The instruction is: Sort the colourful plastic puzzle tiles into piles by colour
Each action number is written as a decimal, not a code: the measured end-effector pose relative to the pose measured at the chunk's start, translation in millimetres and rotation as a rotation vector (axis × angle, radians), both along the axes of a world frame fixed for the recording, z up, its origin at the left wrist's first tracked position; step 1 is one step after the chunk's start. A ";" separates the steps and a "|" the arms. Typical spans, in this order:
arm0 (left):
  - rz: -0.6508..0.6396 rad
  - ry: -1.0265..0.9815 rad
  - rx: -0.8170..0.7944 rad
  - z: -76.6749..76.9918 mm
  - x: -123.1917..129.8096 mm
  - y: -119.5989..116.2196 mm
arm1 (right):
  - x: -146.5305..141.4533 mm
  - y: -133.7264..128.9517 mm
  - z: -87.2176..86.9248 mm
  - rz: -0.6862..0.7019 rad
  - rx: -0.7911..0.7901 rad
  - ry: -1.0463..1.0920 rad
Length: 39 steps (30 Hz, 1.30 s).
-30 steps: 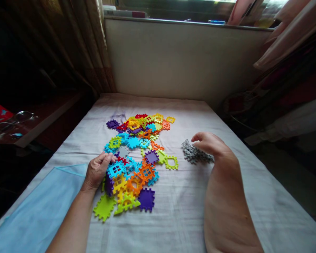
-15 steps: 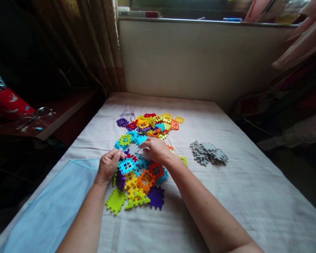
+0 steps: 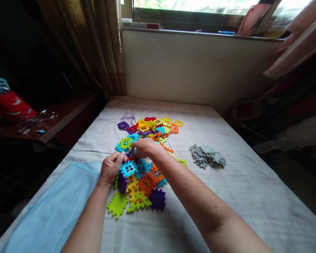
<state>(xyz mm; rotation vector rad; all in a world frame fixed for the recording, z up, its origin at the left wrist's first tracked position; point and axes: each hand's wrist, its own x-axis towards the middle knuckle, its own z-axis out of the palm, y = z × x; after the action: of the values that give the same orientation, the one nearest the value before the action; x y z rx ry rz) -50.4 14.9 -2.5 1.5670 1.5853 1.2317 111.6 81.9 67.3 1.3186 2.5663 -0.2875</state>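
Observation:
My left hand rests at the left edge of a heap of plastic interlocking building pieces, thumb and fingers pressed together; what they pinch is hidden. Beside its fingertips lies a blue window-shaped piece. Reaching across the heap, my right hand is closed, its fingers pointing down and left. A grey piece shows partly beneath those fingertips, mostly covered by the hand. Just beyond is a lime window-shaped piece. Nearer me are a flat lime piece and a dark purple square piece.
A separate pile of grey pieces lies to the right on the pale sheet. More coloured pieces spread toward the wall. Light blue cloth covers the left side. Glasses sit on a dark side table.
My right hand has shifted left, closer to my left hand, and now covers most of the grey piece. The left hand stays by the heap. The view has tipped up slightly.

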 end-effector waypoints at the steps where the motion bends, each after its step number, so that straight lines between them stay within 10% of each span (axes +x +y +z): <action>1: -0.001 -0.002 0.003 0.1 0.1 0.0 | -0.5 0.8 0.9 0.002 0.001 -0.006; 8: -0.017 -0.028 0.008 0.3 0.4 -0.7 | 13.1 4.2 -15.5 -0.079 0.077 0.166; 13: -0.007 -0.045 -0.003 -1.0 -1.4 -1.4 | 30.1 9.1 -37.6 -0.274 -0.051 0.659; 19: -0.038 -0.060 -0.018 -0.4 -2.4 -2.1 | 111.1 -3.6 -42.9 -0.654 -0.087 1.250; 25: -0.019 -0.035 -0.014 -1.7 -3.3 0.1 | 226.6 -51.8 -43.3 -0.980 0.301 0.879; 29: -0.004 -0.008 -0.014 -4.3 -4.6 1.4 | 247.8 -79.1 -44.6 -1.019 0.510 0.532; 36: 0.026 0.013 -0.011 -6.6 -7.1 1.8 | 218.3 -90.7 -62.2 -0.499 0.652 0.196; 39: 0.018 0.023 -0.011 -5.0 -7.8 1.1 | 221.8 -84.6 -72.3 -0.492 0.574 0.134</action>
<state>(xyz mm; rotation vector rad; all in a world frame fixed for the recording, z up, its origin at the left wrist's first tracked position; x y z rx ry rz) -58.1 16.0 -7.4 1.5689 1.6213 1.2170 333.4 -2.8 -5.0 2.1997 2.4832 0.3226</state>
